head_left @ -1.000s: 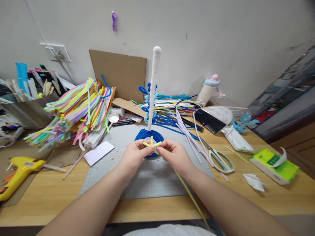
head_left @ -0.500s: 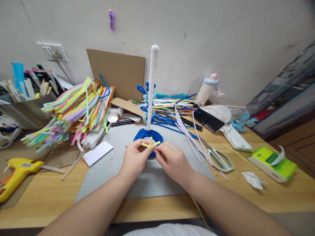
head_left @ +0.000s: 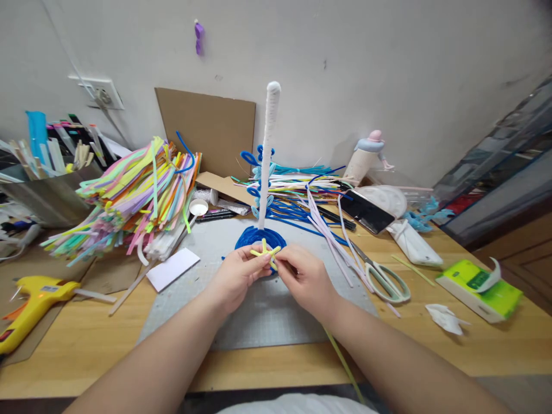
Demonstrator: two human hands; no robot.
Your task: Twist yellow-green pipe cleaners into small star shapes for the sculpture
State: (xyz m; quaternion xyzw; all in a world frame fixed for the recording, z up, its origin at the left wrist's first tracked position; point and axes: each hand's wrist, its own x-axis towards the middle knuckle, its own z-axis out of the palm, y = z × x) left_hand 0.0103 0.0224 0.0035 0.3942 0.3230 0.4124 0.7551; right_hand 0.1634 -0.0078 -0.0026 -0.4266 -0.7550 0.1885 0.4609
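Note:
A yellow pipe cleaner (head_left: 266, 250), bent into a small star-like shape, is pinched between the fingers of my left hand (head_left: 240, 270). My right hand (head_left: 307, 277) pinches the same pipe cleaner at its right side; a long yellow tail (head_left: 345, 362) hangs below that hand toward the table's front edge. Just behind both hands stands a round base wound with blue pipe cleaner (head_left: 250, 234), partly hidden by my fingers. From it rises an upright post wrapped in white (head_left: 269, 132). Blue loops (head_left: 249, 157) show beside and behind the post.
A grey cutting mat (head_left: 190, 322) lies under my hands. To the left are a yellow glue gun (head_left: 43, 290), a white card (head_left: 173, 269) and a large pipe cleaner bundle (head_left: 129, 201). Scissors (head_left: 386, 282), a phone (head_left: 366, 211) and a green tissue pack (head_left: 480, 290) lie right.
The yellow shape has turned slightly in my fingers, and more of its points show. My right hand has shifted a little at its side. The whole view has moved slightly.

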